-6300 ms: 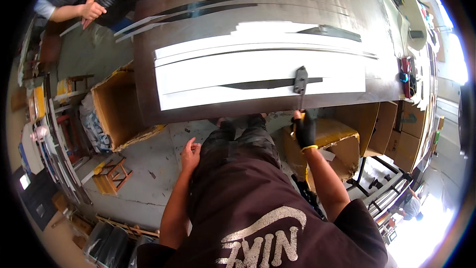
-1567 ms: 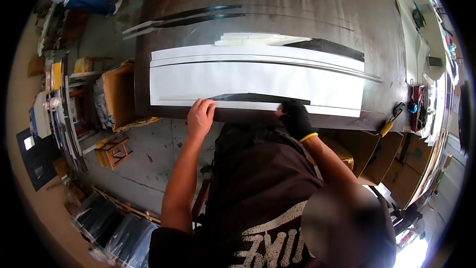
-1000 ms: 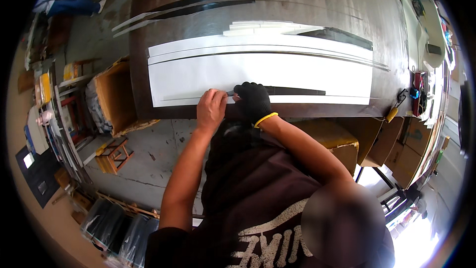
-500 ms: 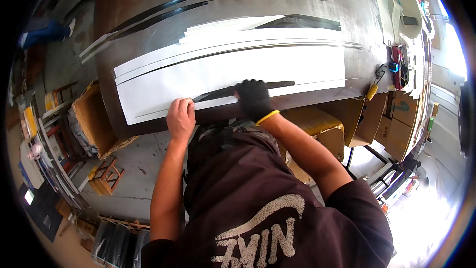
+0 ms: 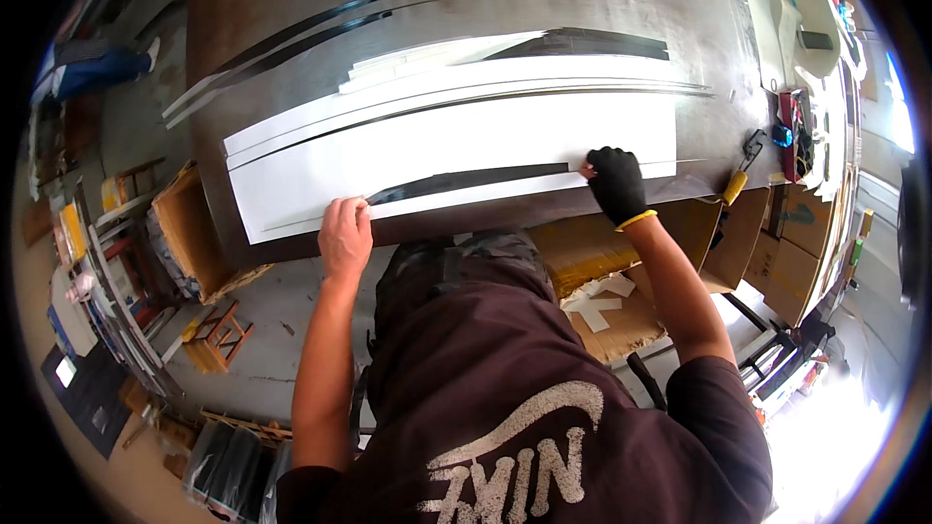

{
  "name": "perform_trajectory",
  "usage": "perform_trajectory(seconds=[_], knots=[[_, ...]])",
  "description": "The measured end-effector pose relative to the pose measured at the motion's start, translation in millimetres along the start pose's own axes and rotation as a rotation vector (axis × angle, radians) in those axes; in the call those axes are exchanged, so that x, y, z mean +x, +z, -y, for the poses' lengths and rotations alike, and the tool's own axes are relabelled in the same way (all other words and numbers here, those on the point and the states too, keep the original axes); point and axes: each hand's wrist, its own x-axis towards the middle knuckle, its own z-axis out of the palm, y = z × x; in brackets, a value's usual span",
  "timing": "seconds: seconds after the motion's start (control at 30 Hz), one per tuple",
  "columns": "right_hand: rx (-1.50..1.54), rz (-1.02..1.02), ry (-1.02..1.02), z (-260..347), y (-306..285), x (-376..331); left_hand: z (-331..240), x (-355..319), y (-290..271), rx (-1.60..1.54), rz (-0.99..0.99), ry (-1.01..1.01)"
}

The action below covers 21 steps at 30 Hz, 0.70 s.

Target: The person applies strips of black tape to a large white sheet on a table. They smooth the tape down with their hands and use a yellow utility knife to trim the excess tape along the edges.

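- While the person leans over the dark tabletop (image 5: 466,29), a long white sheet (image 5: 456,146) lies flat on it, running from about 9 o'clock to 3 o'clock across the near half.
- On the sheet's near edge sits a narrow black strip (image 5: 466,180), tapering to a point at both ends.
- At the strip's 9 o'clock end, the bare left hand (image 5: 345,233) rests on the sheet's near edge, fingers curled together and pressing down at the strip's tip.
- At the strip's 3 o'clock end, the right hand (image 5: 617,182), in a black glove with a yellow cuff, has its fingers drawn together, pinching at the strip's tip.
- More black strips (image 5: 282,49) and white offcuts (image 5: 417,63) lie toward 12 o'clock of the sheet.
- A yellow-handled tool (image 5: 740,175) lies at 3 o'clock of the gloved hand, near the tabletop's edge.
- Open cardboard boxes (image 5: 602,262) stand on the floor below the tabletop's near edge.
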Motion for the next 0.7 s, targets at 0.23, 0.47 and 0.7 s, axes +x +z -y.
perform_trajectory(seconds=[0.23, 0.47, 0.7], knots=[[-0.026, 0.001, 0.04, -11, -20, -8, -4, -1, 1, -0.334, -0.046, -0.299], [0.291, -0.095, -0.101, 125, 8, 18, -34, 11, -3, -0.246, -0.054, 0.051], [0.252, 0.055, -0.13, 221, 60, 48, -63, 32, 18, -0.206, 0.141, 0.26]])
